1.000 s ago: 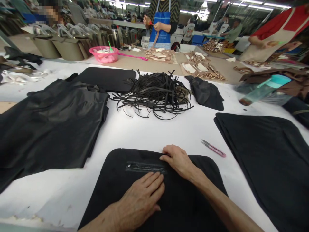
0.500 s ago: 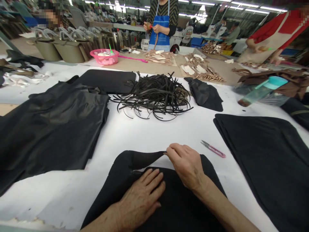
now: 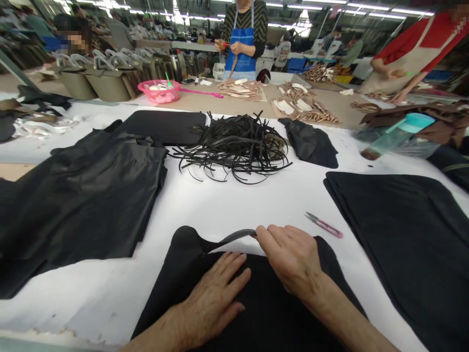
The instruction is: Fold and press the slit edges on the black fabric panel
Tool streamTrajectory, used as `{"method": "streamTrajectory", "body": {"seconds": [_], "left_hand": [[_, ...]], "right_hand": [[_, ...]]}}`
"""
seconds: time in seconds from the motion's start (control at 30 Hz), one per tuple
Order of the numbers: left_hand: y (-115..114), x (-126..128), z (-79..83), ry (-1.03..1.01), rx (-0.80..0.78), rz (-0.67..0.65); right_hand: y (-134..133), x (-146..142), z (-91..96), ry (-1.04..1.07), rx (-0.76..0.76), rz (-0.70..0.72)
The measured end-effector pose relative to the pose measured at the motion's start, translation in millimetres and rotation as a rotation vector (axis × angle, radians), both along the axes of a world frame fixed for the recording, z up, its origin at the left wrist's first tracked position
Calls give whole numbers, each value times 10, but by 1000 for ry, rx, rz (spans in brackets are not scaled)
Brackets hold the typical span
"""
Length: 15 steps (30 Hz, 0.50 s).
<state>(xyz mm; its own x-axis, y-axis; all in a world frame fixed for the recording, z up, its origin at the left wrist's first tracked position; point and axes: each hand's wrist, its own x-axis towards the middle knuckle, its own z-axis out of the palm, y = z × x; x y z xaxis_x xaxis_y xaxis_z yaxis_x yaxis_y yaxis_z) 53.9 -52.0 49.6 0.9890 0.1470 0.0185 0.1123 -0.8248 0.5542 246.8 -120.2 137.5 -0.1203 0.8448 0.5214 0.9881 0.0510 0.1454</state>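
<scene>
A black sheet piece with rounded corners (image 3: 286, 313) lies in front of me on the white table (image 3: 227, 205). My left hand (image 3: 212, 298) rests flat on it with the fingers stretched out. At the sheet's far edge, my right hand (image 3: 289, 254) pinches a black flap (image 3: 238, 235) between thumb and fingers, lifting it in an arch. White table shows through the gap under this flap. To the right of my right hand lie thread snips with pink handles (image 3: 324, 225), held by neither hand.
Beyond is a heap of thin black strips (image 3: 238, 144). Black sheets (image 3: 84, 200) lie at left, and a black stack (image 3: 399, 234) at right. A teal-lidded bottle (image 3: 399, 134) lies tilted at back right. A pink basket (image 3: 160, 95) stands farther off. A person in a blue apron (image 3: 242, 49) works opposite.
My right hand has shifted slightly right and down. The flap in it has curled over and narrowed, and the sheet's left corner has buckled. My left hand stays pressed in nearly the same place.
</scene>
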Motion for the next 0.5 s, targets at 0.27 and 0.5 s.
{"method": "streamTrajectory", "body": {"seconds": [0.27,0.5], "left_hand": [[49,59,143,-186,-27,116],[11,458,234,-88,-47,209]], "right_hand": [[44,52,-137,74,-216,10],[58,279,-140,379,-547,-103]]}}
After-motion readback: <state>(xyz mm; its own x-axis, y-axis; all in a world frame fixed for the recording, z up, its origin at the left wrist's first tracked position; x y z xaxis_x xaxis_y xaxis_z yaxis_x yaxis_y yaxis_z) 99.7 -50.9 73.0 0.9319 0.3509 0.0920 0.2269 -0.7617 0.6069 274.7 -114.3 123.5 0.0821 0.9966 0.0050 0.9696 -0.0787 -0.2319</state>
